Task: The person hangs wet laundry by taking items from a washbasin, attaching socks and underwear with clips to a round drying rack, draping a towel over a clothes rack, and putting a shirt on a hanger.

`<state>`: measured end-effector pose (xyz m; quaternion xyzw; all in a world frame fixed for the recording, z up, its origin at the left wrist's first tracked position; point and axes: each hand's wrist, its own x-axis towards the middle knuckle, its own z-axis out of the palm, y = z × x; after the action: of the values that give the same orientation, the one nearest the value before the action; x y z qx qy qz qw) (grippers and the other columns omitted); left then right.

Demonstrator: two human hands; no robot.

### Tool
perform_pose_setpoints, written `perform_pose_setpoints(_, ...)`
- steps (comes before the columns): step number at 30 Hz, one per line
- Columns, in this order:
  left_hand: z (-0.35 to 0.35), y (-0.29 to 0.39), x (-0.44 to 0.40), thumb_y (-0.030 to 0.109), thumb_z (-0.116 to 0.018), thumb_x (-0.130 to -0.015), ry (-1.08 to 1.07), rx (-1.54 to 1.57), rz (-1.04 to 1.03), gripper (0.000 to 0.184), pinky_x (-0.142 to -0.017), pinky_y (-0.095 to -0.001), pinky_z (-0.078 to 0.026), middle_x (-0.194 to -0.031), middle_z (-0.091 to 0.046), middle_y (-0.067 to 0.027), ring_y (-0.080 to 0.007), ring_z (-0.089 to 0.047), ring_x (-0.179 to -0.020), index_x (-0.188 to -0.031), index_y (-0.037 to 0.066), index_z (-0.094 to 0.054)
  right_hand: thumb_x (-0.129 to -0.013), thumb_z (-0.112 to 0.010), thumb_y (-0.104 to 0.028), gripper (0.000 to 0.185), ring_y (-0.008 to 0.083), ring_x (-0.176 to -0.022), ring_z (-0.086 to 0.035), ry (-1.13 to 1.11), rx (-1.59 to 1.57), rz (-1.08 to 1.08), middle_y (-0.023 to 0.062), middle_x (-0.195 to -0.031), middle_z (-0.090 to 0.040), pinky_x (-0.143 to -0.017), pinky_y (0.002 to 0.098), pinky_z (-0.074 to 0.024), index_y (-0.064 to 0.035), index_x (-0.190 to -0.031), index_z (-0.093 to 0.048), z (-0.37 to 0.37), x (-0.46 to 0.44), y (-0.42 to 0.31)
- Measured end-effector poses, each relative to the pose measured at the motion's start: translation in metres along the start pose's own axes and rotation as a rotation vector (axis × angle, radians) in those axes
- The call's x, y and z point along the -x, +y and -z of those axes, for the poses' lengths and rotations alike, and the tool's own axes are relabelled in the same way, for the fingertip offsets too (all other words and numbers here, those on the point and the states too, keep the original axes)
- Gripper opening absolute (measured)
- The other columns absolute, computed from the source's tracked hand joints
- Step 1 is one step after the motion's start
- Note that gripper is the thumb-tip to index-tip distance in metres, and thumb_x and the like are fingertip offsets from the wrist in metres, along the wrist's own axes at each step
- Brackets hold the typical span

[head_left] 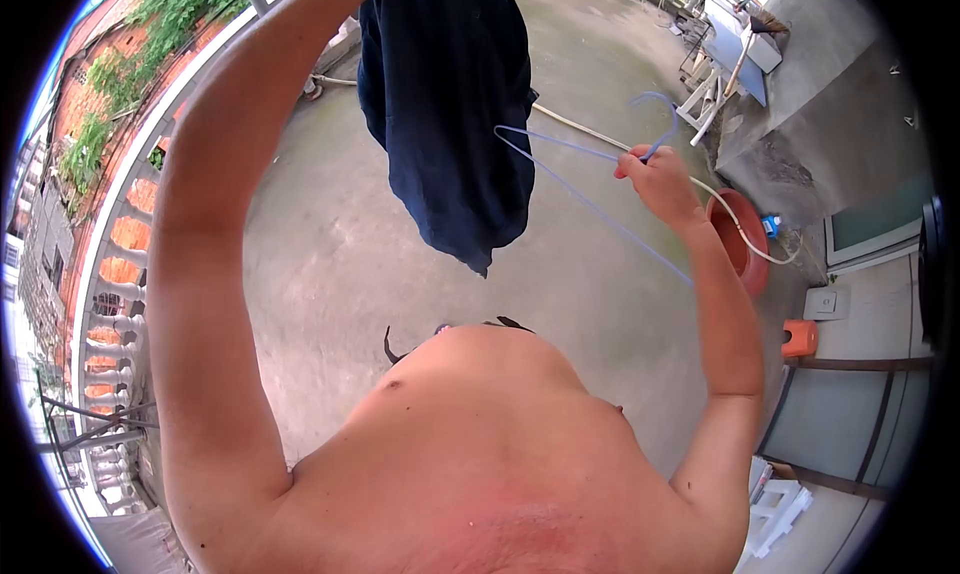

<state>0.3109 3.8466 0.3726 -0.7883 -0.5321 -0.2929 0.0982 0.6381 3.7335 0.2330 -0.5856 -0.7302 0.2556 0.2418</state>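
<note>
A dark navy cloth hangs down at the top centre, its lower end tapering to a point above the concrete floor. My left arm reaches up to the cloth's top edge, where the hand is cut off by the frame, so its fingers do not show. At the right, my right hand is closed around the neck of a light blue wire hanger. The hanger's hook curves above the hand, and one corner of it overlaps the right side of the cloth.
A white balustrade runs along the left. A pale hose crosses the floor towards a reddish basin at the right. White folded furniture stands behind, by a grey wall. An orange object sits at the right.
</note>
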Motion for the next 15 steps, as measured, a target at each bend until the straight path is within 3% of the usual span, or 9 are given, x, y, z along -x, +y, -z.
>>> perform_pose_setpoints(2,-0.01,0.013,-0.006,0.025,-0.067,-0.06,-0.037,0.081,-0.022,0.03,-0.062,-0.039,-0.048,-0.07,-0.06,-0.0218,-0.0318,-0.06,-0.064,-0.075,-0.001,-0.064,-0.076,-0.051,-0.022,0.027,0.0212,-0.058,-0.054,0.014,0.016,-0.077,0.0113,-0.059,-0.056,-0.059,0.0324,-0.0434,-0.0002,-0.068,-0.064,-0.011,-0.007,0.005)
perform_pose_setpoints(4,-0.02,0.032,-0.005,0.024,-0.067,-0.061,-0.043,0.059,-0.056,0.03,-0.063,-0.0395,-0.048,-0.072,-0.061,-0.0222,-0.0328,-0.061,-0.067,-0.077,-0.001,-0.064,-0.077,-0.05,-0.022,0.027,0.0188,-0.054,-0.052,0.107,-0.095,-0.022,0.009,-0.056,-0.055,-0.054,0.0311,-0.0414,-0.0004,-0.07,-0.064,-0.036,-0.018,0.017)
perform_pose_setpoints(6,-0.033,0.045,-0.006,0.024,-0.066,-0.064,-0.065,0.0,-0.084,0.029,-0.067,-0.041,-0.048,-0.078,-0.061,-0.023,-0.0355,-0.061,-0.077,-0.08,0.0,-0.065,-0.081,-0.052,-0.026,0.028,0.0132,-0.045,-0.042,0.003,-0.449,-0.351,0.0022,-0.051,-0.047,-0.044,0.0284,-0.0336,-0.0013,-0.073,-0.061,-0.067,-0.027,0.009)
perform_pose_setpoints(7,-0.042,0.047,-0.007,0.025,-0.066,-0.065,-0.102,0.043,-0.041,0.029,-0.07,-0.0421,-0.048,-0.08,-0.062,-0.0231,-0.036,-0.06,-0.079,-0.079,0.0,-0.065,-0.081,-0.052,-0.026,0.028,0.0132,-0.045,-0.042,0.004,-0.451,-0.35,0.0022,-0.051,-0.047,-0.044,0.0284,-0.0336,-0.0013,-0.073,-0.061,-0.076,-0.032,0.004)
perform_pose_setpoints(9,-0.041,0.061,0.003,0.027,-0.065,-0.067,-0.14,-0.057,-0.117,0.029,-0.072,-0.0427,-0.048,-0.08,-0.062,-0.023,-0.0368,-0.06,-0.08,-0.079,-0.001,-0.065,-0.085,-0.053,-0.032,0.028,0.0079,-0.04,-0.028,-0.166,-1.183,-0.595,-0.0047,-0.049,-0.033,-0.04,0.0245,-0.0221,-0.0051,-0.075,-0.054,-0.089,-0.044,-0.006)
perform_pose_setpoints(10,-0.039,0.065,0.009,0.027,-0.065,-0.067,-0.141,-0.061,-0.112,0.029,-0.072,-0.0427,-0.048,-0.08,-0.062,-0.023,-0.0368,-0.06,-0.08,-0.079,-0.001,-0.065,-0.086,-0.052,-0.034,0.028,0.0071,-0.04,-0.021,-0.028,-1.238,-0.562,-0.0056,-0.05,-0.025,-0.04,0.0227,-0.0176,-0.0082,-0.074,-0.048,-0.092,-0.05,-0.016)
perform_pose_setpoints(11,-0.036,0.067,0.015,0.028,-0.063,-0.07,-0.188,-0.095,-0.092,0.031,-0.075,-0.0425,-0.048,-0.081,-0.062,-0.0235,-0.037,-0.06,-0.082,-0.08,-0.002,-0.064,-0.086,-0.052,-0.034,0.028,0.0071,-0.04,-0.021,-0.038,-1.238,-0.562,-0.0056,-0.05,-0.025,-0.04,0.0227,-0.0176,-0.0082,-0.074,-0.048,-0.092,-0.06,-0.02)
perform_pose_setpoints(13,-0.036,0.06,0.021,0.029,-0.061,-0.072,-0.239,-0.135,-0.059,0.033,-0.077,-0.0423,-0.047,-0.083,-0.062,-0.024,-0.0371,-0.059,-0.085,-0.08,-0.003,-0.063,-0.086,-0.05,-0.032,0.027,0.0083,-0.04,-0.023,0.339,-1.485,-0.569,-0.0048,-0.051,-0.027,-0.04,0.0233,-0.0192,-0.0086,-0.073,-0.047,-0.094,-0.084,-0.028)
perform_pose_setpoints(15,-0.049,0.043,0.024,0.031,-0.057,-0.077,-0.218,-0.069,-0.057,0.038,-0.082,-0.041,-0.045,-0.09,-0.061,-0.025,-0.0372,-0.058,-0.091,-0.086,-0.006,-0.061,-0.087,-0.049,-0.031,0.027,0.0094,-0.041,-0.026,0.545,-1.489,-0.515,-0.0037,-0.052,-0.029,-0.04,0.0236,-0.0204,-0.0094,-0.072,-0.046,-0.085,-0.096,-0.05)
